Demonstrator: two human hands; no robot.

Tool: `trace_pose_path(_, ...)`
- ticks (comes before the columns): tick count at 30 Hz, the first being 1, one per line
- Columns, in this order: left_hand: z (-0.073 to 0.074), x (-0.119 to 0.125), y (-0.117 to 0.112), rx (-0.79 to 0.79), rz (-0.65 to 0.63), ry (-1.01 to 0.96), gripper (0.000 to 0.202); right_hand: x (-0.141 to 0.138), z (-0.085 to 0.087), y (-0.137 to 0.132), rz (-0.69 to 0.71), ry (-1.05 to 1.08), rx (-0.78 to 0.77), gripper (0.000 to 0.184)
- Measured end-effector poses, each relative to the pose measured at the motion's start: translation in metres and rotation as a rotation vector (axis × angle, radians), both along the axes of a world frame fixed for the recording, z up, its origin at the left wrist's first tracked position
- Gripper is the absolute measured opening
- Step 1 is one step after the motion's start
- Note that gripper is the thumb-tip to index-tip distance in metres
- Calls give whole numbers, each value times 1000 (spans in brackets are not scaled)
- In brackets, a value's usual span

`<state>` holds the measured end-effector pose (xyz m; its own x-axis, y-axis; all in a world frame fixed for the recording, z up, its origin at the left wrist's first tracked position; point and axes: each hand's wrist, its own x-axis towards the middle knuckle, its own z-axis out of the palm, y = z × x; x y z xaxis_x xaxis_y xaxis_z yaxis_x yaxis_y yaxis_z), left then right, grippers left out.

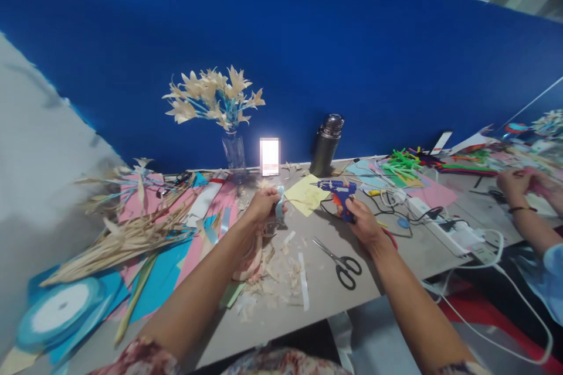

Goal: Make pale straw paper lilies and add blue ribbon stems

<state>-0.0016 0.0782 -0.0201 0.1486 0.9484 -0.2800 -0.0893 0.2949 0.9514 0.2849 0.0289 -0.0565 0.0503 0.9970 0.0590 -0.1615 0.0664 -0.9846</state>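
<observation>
My right hand [363, 221] is wrapped round the handle of a blue glue gun [342, 192], whose nozzle points left over a yellow sheet of paper [305, 196]. Pinched in my left hand [263, 205] is a short piece of light-blue ribbon [280, 200], a small gap from the nozzle. Scissors [341, 263] with black handles lie on the table below the glue gun. Pale scraps [272, 263] are strewn under my left hand. Behind it, a clear vase [234, 155] holds cream flowers [215, 94] with blue-wrapped stems.
A dark thermos [326, 145] stands against the blue wall. At left lie dried husks [114, 240], coloured paper and a blue ribbon roll [61, 307]. Rightward are green pipe cleaners [402, 161] and a white power strip [444, 228] with cables. Another person's hands [523, 184] work at far right.
</observation>
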Motion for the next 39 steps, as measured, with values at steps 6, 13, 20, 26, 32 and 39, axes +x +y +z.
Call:
trace_pose_path(6, 12, -5, -41, 74, 47, -76, 29, -8, 13, -19, 85, 84, -12, 40)
trace_pose_path(13, 15, -6, -65, 74, 120, -74, 23, -21, 32, -48, 289, 21, 31, 44)
trace_pose_path(20, 23, -4, -76, 102, 117, -91, 17, -34, 30, -65, 299, -107, 72, 50)
trace_pose_path(26, 23, 0, -85, 136, 99, -93, 22, -33, 20, -71, 326, -319, 51, 47)
trace_pose_path(32, 28, 1, -89, 66, 43, -195, 27, -28, 13, -68, 340, -445, 67, 47)
trace_pose_path(39, 36, 0, -92, 13, 4, -264, 28, -32, 25, -68, 228, -460, 173, 46)
